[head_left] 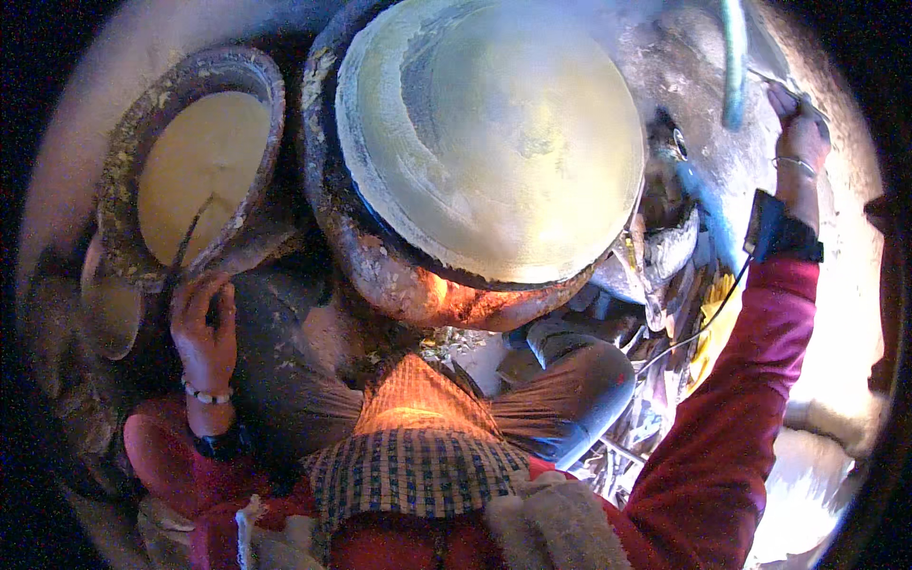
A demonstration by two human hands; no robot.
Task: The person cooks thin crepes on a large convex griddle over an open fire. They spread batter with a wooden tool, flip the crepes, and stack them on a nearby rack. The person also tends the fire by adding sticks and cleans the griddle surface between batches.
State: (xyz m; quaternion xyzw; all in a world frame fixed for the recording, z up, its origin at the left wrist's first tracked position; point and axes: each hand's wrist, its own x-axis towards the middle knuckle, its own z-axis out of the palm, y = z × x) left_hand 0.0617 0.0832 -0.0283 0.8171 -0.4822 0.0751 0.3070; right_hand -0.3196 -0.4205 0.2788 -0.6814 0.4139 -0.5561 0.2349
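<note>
A wide round griddle (pixel 370 178) stands on a clay stove (pixel 399 285) in front of me. Pale batter (pixel 527 164) covers most of it, with a darker crescent at the upper left and steam above. To the left, a deep, crusted bowl (pixel 121 185) holds cream-coloured batter (pixel 206 157). A thin dark handle (pixel 189 239) slants into that batter, and my left hand (pixel 204 328) grips its near end at the bowl's rim. My right hand (pixel 804 135) reaches far out to the right, its fingers near a thin greyish edge; whether it holds anything is unclear.
Fire glows at the stove's mouth (pixel 456 299). Split firewood (pixel 652 420) and a yellow sheet (pixel 709 320) lie at the right. A pale green tube (pixel 734 64) hangs at the upper right. Another vessel (pixel 114 313) sits below the bowl. A cable (pixel 702 331) runs from my right wrist.
</note>
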